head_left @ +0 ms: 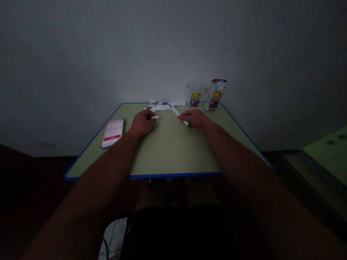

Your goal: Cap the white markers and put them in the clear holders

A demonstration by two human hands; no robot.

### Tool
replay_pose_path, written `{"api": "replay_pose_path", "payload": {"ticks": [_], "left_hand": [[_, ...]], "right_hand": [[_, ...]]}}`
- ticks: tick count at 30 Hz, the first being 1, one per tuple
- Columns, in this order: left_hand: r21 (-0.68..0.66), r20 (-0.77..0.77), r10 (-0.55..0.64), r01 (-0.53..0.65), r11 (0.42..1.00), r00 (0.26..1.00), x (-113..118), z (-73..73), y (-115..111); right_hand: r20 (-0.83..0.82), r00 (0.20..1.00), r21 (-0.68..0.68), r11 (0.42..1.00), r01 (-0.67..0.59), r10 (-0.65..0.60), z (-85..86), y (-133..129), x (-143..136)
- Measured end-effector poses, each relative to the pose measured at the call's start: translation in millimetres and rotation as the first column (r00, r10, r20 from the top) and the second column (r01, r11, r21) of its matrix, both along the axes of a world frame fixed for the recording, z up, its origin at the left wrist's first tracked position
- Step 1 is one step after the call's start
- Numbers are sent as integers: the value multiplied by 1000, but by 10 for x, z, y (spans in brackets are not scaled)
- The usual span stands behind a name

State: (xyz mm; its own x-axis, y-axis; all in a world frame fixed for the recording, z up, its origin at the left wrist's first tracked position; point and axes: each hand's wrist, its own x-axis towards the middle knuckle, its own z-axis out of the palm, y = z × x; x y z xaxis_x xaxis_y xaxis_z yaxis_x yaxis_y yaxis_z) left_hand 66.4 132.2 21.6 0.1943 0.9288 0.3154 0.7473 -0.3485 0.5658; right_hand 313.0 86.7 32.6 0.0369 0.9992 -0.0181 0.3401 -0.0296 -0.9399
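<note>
My left hand is closed on a small white cap, over the left middle of the green table. My right hand grips a white marker with a green end by the palm; its uncapped tip points up and to the left. Behind the hands, several white markers lie along the table's back. A clear case with a yellow label stands behind my right hand. Beside it another clear case holds several markers with coloured caps.
A phone with a lit screen lies at the table's left side. The table has a blue edge and stands against a grey wall. A white object with a cable is below the table, near my legs.
</note>
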Motion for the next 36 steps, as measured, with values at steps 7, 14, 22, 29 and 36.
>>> {"api": "replay_pose_path", "payload": {"ticks": [7,14,22,29,36], "left_hand": [[22,60,-61,60,998,996,27,-20,-8],[32,77,-18,15,999,997,49,15,-54],[50,92,-35,30,998,995,35,-15,-18],[37,111,-35,31,999,993,32,-10,-18],[35,143,-52,48,998,988,31,-10,-13]], "right_hand": [[42,999,35,999,-26,24,-35,26,34],[56,998,18,1000,-1,0,-30,9,24],[45,999,22,1000,-4,4,-43,13,33],[69,998,37,999,-6,3,-64,31,47],[87,996,35,999,-14,11,-56,32,46]]}}
